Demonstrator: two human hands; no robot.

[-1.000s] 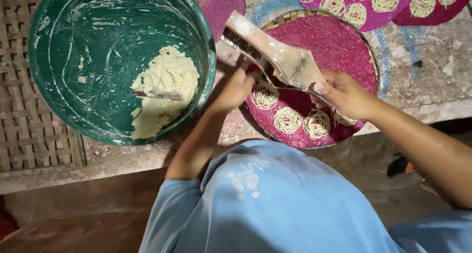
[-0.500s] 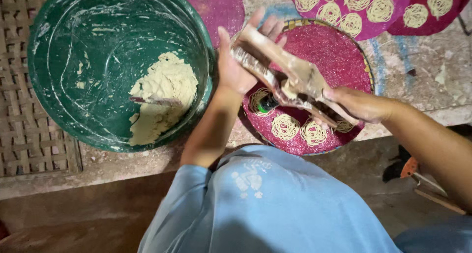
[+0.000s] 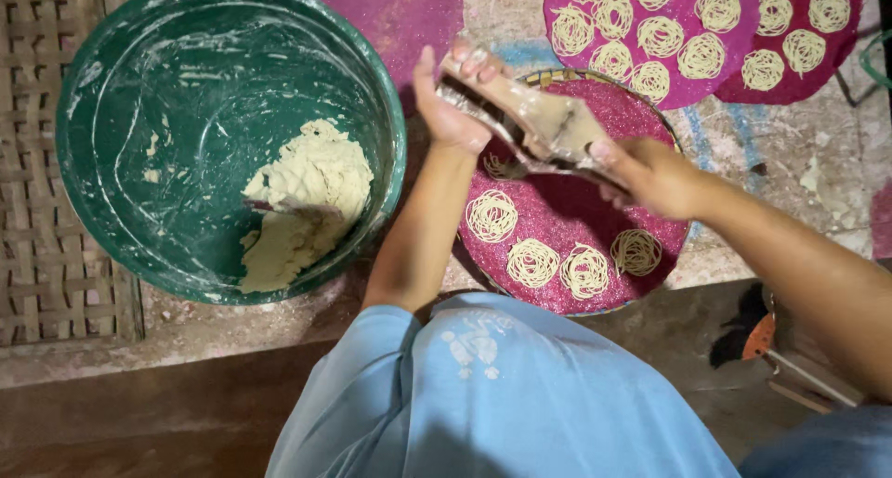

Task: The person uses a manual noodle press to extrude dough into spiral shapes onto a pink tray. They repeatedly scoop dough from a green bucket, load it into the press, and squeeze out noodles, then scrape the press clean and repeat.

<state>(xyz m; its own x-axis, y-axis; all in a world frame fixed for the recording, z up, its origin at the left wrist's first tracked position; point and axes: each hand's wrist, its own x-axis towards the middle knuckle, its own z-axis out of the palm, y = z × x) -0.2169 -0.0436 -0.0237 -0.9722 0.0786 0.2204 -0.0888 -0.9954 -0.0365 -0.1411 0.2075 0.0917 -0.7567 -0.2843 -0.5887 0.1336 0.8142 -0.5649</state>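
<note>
Left hand [image 3: 451, 106] and right hand [image 3: 650, 173] fingers clamped on wooden press [image 3: 539, 125]; 4 noodle coils [image 3: 534, 260] below fingers on pink tray [image 3: 576, 209]

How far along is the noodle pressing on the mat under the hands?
Done: four full coils on the round pink mat, and two filled mats behind. In hand: left hand and right hand grip the wooden press over a fifth coil. Left: bare mat and dough in the green basin.

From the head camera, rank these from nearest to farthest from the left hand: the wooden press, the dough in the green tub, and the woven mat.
1. Wooden press: gripped by the left hand.
2. Dough: to the left, inside the green tub.
3. Woven mat: far left edge, beyond the tub.
</note>
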